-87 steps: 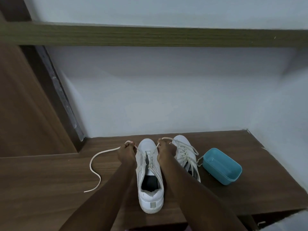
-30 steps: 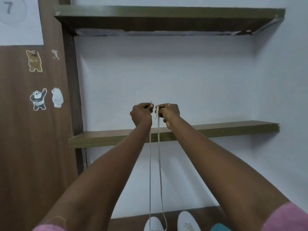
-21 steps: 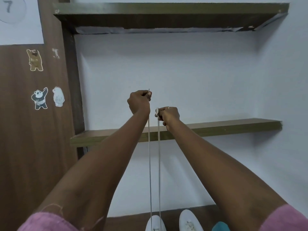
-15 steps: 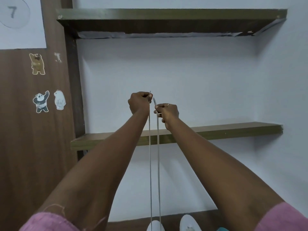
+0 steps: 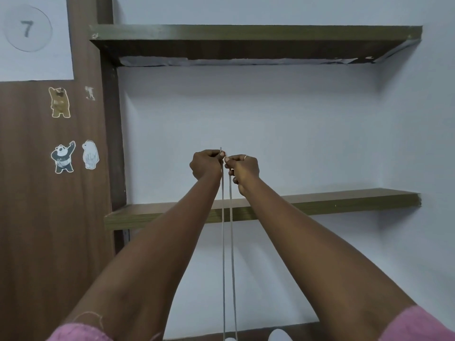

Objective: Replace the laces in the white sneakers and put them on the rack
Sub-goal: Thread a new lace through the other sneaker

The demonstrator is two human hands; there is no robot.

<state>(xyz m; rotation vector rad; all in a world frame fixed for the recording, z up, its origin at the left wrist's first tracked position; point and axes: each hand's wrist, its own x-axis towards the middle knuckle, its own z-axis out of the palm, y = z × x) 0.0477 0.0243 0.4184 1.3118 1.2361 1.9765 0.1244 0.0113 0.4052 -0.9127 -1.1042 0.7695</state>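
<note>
My one head-worn camera faces the wall (image 5: 270,131) and shelves (image 5: 246,35) almost level; left hand (image 5: 205,164) and right hand (image 5: 243,168) sit centre-frame at arm's length, lace (image 5: 223,267) running to bottom edge.

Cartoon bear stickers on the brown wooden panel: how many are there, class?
3. Brown bear sticker highest; black-and-white panda sticker below it; white polar bear sticker right of the panda. A worn scrap nearby is unreadable.

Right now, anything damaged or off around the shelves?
Yes. Under the upper shelf, a ragged whitish strip runs along the wall joint, chipped toward the right end. A sticker remnant beside the brown bear sticker looks torn off. The left hand and right hand pinch the lace; nothing odd there.
</note>
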